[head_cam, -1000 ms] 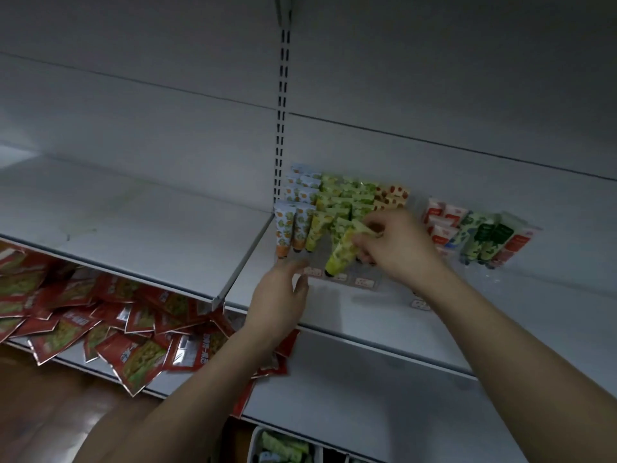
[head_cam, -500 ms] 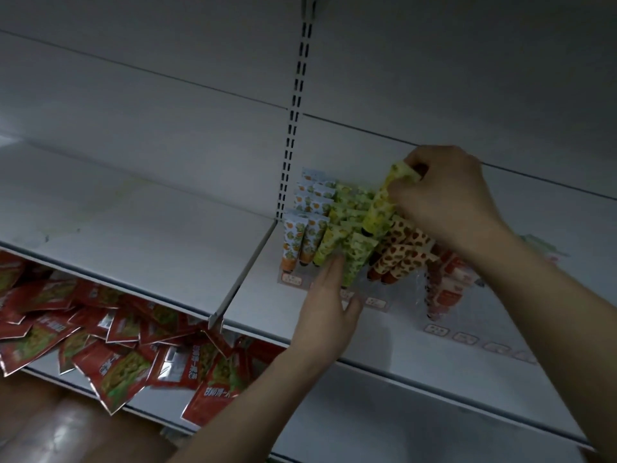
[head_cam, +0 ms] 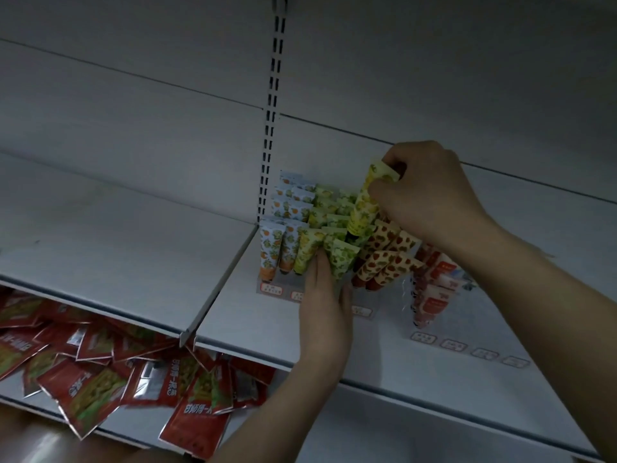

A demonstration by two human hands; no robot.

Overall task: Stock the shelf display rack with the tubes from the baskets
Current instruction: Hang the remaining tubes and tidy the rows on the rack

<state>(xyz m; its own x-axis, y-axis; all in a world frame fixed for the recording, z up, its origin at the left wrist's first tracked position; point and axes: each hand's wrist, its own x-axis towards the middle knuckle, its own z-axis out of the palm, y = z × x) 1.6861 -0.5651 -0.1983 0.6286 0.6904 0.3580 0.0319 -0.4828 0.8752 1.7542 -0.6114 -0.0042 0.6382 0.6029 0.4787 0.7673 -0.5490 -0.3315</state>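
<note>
Head view: red packets [head_cam: 100, 369] litter the lower shelf at left. The left hand [head_cam: 325, 309], fingers extended and holding nothing, touches green tubes [head_cam: 340, 259] in the display rack [head_cam: 272, 289]. The right hand [head_cam: 424, 195] pinches a yellow tube [head_cam: 362, 205] by its crimped end, nearly upright, cap down, above the rack.

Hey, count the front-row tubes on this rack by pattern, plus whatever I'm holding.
Orange-print tubes: 2
Lemon-print tube: 1
Green-print tube: 1
Strawberry-print tubes: 2
Yellow tube in right hand: 1
Total: 7; the left hand may hide more.
</note>
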